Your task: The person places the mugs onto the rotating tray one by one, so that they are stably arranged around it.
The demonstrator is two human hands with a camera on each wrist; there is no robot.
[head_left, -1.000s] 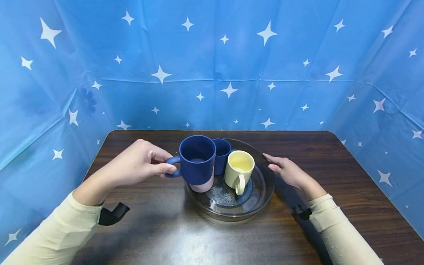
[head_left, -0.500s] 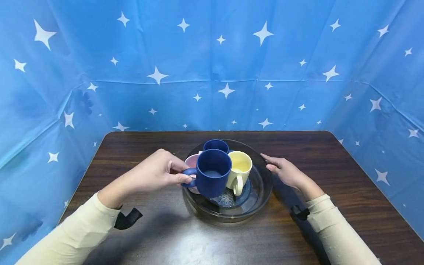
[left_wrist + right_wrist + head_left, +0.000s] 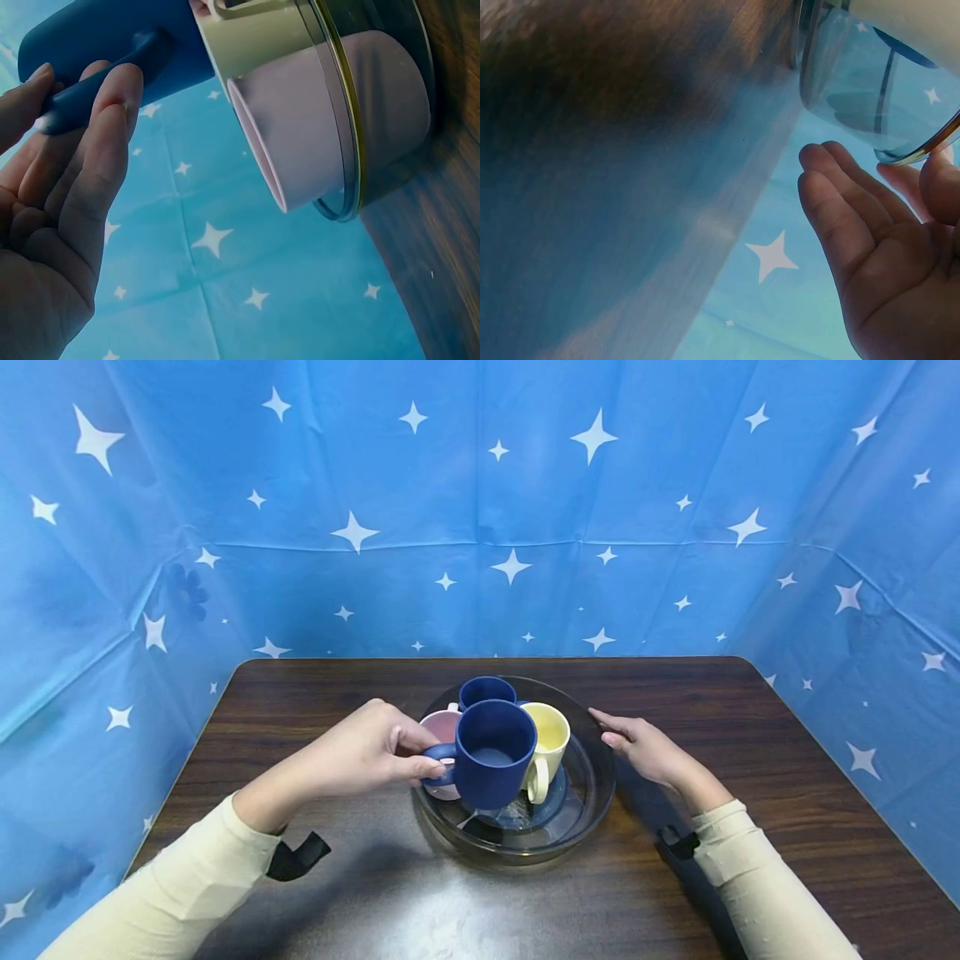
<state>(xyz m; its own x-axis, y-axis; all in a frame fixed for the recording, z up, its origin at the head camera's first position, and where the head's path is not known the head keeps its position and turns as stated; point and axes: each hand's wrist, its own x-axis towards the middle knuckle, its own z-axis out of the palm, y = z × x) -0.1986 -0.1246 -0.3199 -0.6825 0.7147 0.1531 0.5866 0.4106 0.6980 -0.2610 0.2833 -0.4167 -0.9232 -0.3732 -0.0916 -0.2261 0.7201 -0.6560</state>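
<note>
My left hand (image 3: 367, 752) pinches the handle of a dark blue mug (image 3: 495, 756) between thumb and fingers. The mug is upright, held over the front of a clear glass bowl (image 3: 517, 853). In the left wrist view this blue mug (image 3: 112, 45) is raised above the rim of the pink mug (image 3: 292, 127). Inside the bowl stand the pink mug, a second blue mug (image 3: 487, 687) at the back and a yellow mug (image 3: 551, 731), all partly hidden by the held one. My right hand (image 3: 652, 752) has its fingers extended, fingertips at the bowl's right rim.
The bowl stands on a dark wooden table (image 3: 750, 752), toward its far side. Blue star-printed curtains (image 3: 480, 485) enclose the table at the back and both sides. Black straps circle both wrists.
My left hand has carried the blue mug right and downward, from over the pink mug toward the front middle of the bowl. The right hand stays at the rim.
</note>
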